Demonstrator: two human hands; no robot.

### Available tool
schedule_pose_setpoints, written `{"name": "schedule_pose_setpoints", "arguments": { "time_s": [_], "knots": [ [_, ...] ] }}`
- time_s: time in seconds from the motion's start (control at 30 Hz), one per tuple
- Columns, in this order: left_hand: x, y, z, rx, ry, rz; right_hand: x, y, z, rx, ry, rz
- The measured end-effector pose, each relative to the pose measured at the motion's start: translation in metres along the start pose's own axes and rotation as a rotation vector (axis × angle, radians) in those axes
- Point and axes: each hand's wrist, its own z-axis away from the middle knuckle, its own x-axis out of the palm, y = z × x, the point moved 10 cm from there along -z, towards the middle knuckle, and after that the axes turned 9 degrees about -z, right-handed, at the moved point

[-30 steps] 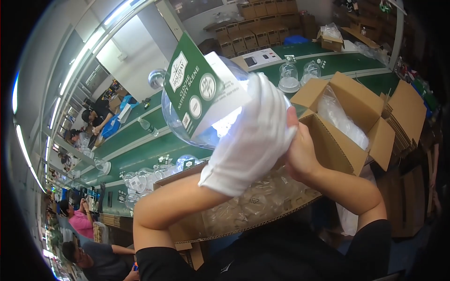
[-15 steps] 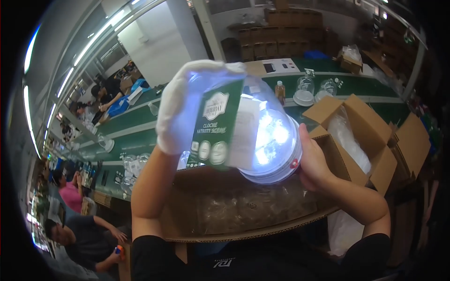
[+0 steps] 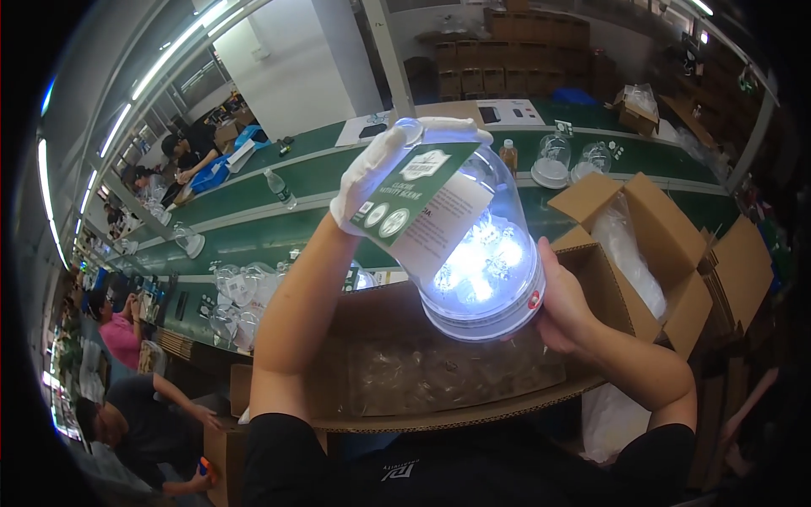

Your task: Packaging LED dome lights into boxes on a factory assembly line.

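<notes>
A clear bell-shaped cloche (image 3: 508,190) with a glowing white light inside is held tilted in front of me. Its round white base (image 3: 477,325) faces me and has a small red mark. My left hand (image 3: 372,169), in a white glove, wraps the domed top. A green and white folded tag (image 3: 416,198) hangs over that side and hides part of the dome and some fingers. My bare right hand (image 3: 564,297) grips the base from the right. Below stands a large open cardboard box (image 3: 473,414) with clear plastic packaging (image 3: 456,372) in it.
To the right is an open carton (image 3: 667,220) with white wrapping. Across the green conveyor (image 3: 321,182) stand more cloches (image 3: 553,160) and bottles (image 3: 508,156). Several clear packs (image 3: 241,296) lie at the left. A co-worker (image 3: 144,431) holds an orange tool beside a box.
The cloche has turned more upright, and its lit inside shows more clearly. My gloved left hand has moved right with the tag, which now lies more slanted.
</notes>
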Motion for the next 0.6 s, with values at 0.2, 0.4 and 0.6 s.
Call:
{"name": "schedule_pose_setpoints", "arguments": {
  "time_s": [0.2,0.4,0.6],
  "knots": [
    [0.0,-0.058,0.004,-0.213,0.032,0.928,-0.002,0.006,-0.001,0.028,-0.034,-0.027],
    [0.009,-0.053,0.026,-0.246,0.165,0.154,0.0,0.007,0.008,0.016,-0.042,0.045],
    [-0.056,0.024,0.108,-0.327,0.554,-0.333,0.008,0.009,0.013,0.05,-0.162,0.165]
  ]
}}
